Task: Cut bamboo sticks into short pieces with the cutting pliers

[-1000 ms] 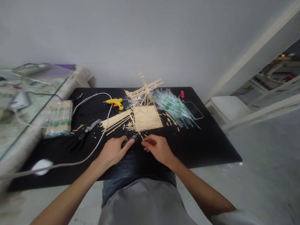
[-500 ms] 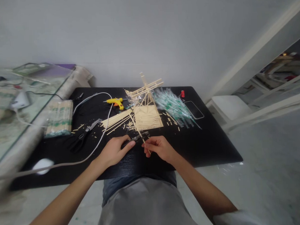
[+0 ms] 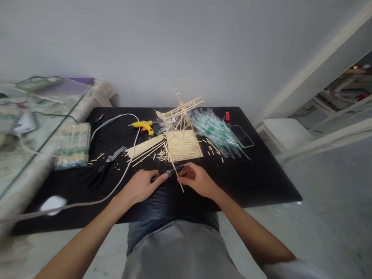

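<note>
One stick (image 3: 174, 166) slants over the counter's (image 3: 245, 182) near side, far end leaning left, across the pliers (image 3: 171, 172); the right hand (image 3: 199, 181), nearer it, pinches it, while the left hand (image 3: 141, 185), to its left, wraps the pliers.

Looks out from person's head, forward and down. Faces across black table (image 3: 242, 182) toward pale grey wall (image 3: 158, 42), filling upper part of view with it. Hangs above near edge of table, with grey clothing (image 3: 180, 253) at bottom centre. Sits close enough to catch left hand (image 3: 142, 185) and right hand (image 3: 198, 179) near middle, with forearms (image 3: 88, 240) from lower corners. Spans wide: takes in glass tabletop (image 3: 45, 136) at far left and floor (image 3: 337, 203) at right. Meets table at slant from above, with far edge narrower than near one.
</note>
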`<state>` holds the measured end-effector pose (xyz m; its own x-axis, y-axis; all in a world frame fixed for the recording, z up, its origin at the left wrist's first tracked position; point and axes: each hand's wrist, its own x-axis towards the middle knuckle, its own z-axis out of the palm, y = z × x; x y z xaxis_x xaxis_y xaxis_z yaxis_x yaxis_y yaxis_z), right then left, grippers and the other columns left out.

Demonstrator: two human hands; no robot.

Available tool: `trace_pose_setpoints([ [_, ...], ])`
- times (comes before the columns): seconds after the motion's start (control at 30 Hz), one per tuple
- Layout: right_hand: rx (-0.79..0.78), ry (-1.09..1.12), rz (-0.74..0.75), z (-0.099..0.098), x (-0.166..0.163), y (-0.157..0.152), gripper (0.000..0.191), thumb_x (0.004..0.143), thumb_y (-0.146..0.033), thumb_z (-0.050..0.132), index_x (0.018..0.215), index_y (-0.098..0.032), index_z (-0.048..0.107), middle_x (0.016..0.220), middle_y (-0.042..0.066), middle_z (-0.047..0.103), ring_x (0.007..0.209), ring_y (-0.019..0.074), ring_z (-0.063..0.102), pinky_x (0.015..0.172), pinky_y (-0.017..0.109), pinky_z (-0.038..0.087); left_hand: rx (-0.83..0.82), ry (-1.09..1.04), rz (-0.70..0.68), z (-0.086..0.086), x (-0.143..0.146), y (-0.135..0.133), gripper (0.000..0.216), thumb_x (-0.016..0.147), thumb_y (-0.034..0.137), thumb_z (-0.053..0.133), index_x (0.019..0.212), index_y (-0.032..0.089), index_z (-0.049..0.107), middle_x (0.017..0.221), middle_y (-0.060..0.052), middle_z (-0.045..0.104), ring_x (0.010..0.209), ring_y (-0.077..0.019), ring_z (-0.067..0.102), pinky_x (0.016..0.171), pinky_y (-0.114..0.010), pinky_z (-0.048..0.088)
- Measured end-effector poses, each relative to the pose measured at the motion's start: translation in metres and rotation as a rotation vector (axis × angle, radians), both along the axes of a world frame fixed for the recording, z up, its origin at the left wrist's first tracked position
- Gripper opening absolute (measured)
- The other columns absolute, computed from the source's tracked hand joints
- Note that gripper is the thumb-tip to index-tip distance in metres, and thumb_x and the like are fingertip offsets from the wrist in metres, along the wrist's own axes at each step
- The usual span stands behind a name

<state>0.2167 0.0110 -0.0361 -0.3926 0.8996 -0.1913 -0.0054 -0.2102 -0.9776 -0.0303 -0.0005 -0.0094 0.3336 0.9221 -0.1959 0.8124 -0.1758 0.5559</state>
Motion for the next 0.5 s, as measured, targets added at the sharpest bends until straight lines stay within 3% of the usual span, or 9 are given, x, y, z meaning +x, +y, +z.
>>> trace_pose_setpoints([
  [0.1, 0.047, 0.043, 0.094, 0.0073, 0.002, 0.0049, 0.059, 0.07, -0.024, 0.088, 0.125, -0.025, 0.067, 0.112, 0.003, 0.072, 0.079, 0.014, 0.073, 0.079, 0.03, 0.061, -0.012, 0.008, -0.03, 0.0014, 0.0003, -0.0013, 0.058, 0.099, 0.066, 0.037, 0.068, 0.022, 0.058, 0.061, -0.001, 0.06, 0.065, -0.019, 0.061, 0.064, -0.029, 0.034],
  [0.2, -0.044, 0.127, 0.23, 0.0121, 0.0007, 0.008, 0.053, 0.074, -0.025, 0.086, 0.124, -0.022, 0.068, 0.097, 0.002, 0.074, 0.083, 0.0184, 0.076, 0.077, 0.032, 0.064, -0.023, 0.007, -0.061, 0.0022, 0.0025, -0.0033, 0.059, 0.099, 0.066, 0.037, 0.069, 0.021, 0.06, 0.061, -0.001, 0.061, 0.063, -0.0182, 0.061, 0.062, -0.029, 0.033],
  [0.5, -0.116, 0.152, 0.195, 0.0027, -0.0034, 0.0078, 0.055, 0.068, -0.021, 0.088, 0.12, -0.018, 0.071, 0.093, 0.003, 0.075, 0.077, 0.0195, 0.077, 0.072, 0.033, 0.065, 0.02, 0.143, -0.065, 0.0011, 0.0068, -0.006, 0.066, 0.097, 0.072, 0.033, 0.068, 0.022, 0.065, 0.065, -0.005, 0.068, 0.067, -0.0217, 0.065, 0.062, -0.031, 0.033],
])
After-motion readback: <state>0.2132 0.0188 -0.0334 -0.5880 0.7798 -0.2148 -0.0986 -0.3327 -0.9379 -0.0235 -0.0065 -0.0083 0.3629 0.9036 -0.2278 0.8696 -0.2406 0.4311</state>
